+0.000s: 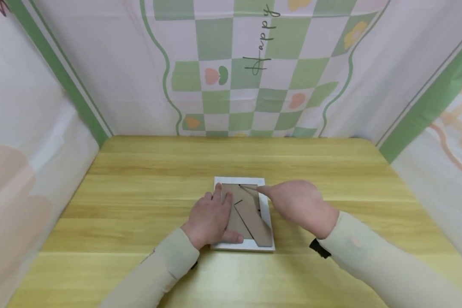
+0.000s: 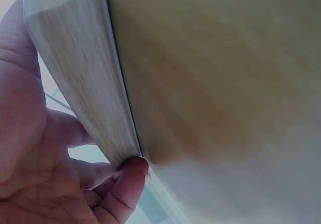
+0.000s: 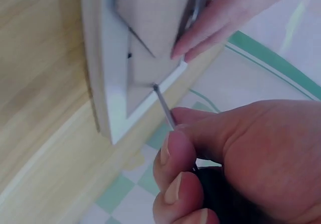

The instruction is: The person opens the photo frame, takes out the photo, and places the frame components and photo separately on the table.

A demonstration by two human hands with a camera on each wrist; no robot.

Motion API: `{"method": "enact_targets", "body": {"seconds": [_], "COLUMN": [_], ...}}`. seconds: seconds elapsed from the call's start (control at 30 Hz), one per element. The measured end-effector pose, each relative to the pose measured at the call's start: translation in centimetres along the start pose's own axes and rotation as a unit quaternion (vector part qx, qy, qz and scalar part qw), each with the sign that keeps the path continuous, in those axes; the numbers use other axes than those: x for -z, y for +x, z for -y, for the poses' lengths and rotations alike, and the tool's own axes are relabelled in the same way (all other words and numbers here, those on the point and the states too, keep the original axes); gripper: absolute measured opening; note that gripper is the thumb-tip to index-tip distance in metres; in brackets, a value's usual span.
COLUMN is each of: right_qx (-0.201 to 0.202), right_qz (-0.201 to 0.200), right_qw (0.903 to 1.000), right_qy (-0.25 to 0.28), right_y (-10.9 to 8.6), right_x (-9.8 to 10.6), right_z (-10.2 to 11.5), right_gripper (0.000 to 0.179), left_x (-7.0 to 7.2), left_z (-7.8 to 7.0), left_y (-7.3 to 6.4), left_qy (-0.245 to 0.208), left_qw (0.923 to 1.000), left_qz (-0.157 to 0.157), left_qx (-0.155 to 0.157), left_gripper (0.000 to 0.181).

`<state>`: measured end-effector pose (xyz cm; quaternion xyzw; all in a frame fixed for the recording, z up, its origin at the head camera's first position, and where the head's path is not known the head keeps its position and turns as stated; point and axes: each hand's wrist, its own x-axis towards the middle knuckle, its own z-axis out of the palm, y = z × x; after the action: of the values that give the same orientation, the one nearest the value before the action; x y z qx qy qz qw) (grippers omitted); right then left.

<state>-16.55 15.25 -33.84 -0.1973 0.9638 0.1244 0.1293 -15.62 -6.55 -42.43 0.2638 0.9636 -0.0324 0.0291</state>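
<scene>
A picture frame (image 1: 267,218) lies face down on the table, its white back rim around a brown backing board (image 1: 231,190). Slanting across the board is a brown easel leg (image 1: 252,216). My left hand (image 1: 211,217) holds the frame's left side, with the thumb by the near edge and fingertips on the board. In the left wrist view one fingertip (image 2: 134,166) touches the frame's wood-grained outer side (image 2: 83,73). My right hand (image 1: 298,205) grips a screwdriver (image 3: 164,105) with a thin metal shaft and dark handle. Its tip meets the board's far edge at a small dark tab.
The wooden table (image 1: 138,184) extends around the frame on all sides. A printed cloth (image 1: 211,38) with green checks hangs behind it, and more cloth closes off the left and right sides. Another small black tab (image 1: 259,210) sits along the board's right edge.
</scene>
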Motion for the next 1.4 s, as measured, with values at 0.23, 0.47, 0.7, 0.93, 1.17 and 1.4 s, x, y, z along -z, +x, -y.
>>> {"method": "enact_targets", "body": {"seconds": [0.23,0.47,0.7,0.93,1.17,1.4], "right_qx": [-0.005,-0.029,-0.042,-0.025,-0.041,-0.030], "right_qz": [0.008,0.026,0.050,-0.088,-0.202,-0.311], "right_qw": [0.9999,0.9992,0.9970,0.9925,0.9763,0.9464], "right_qy": [0.008,-0.004,-0.042,-0.080,-0.068,-0.083], "right_y": [-0.3,0.1,0.3,-0.3,-0.8,-0.5], "right_x": [1.0,2.0,2.1,-1.1,-5.7,-8.8], "right_z": [0.4,1.5,2.4,3.2,4.2,4.4], "right_gripper": [0.061,0.053,0.059,0.050,0.051,0.072], "left_x": [-0.1,0.0,-0.1,0.0,0.1,0.2], "left_z": [0.1,0.1,0.2,0.3,0.1,0.0], "left_y": [0.0,0.0,0.1,0.2,0.2,0.1], "left_qy": [-0.002,0.003,-0.010,-0.019,-0.003,0.000], "left_qw": [1.0000,1.0000,0.9999,0.9997,0.9999,1.0000], "left_qz": [0.002,0.004,0.012,0.014,0.014,0.003], "left_qx": [0.002,0.003,-0.002,-0.003,-0.004,-0.001], "left_gripper": [0.123,0.122,0.124,0.124,0.123,0.122]}}
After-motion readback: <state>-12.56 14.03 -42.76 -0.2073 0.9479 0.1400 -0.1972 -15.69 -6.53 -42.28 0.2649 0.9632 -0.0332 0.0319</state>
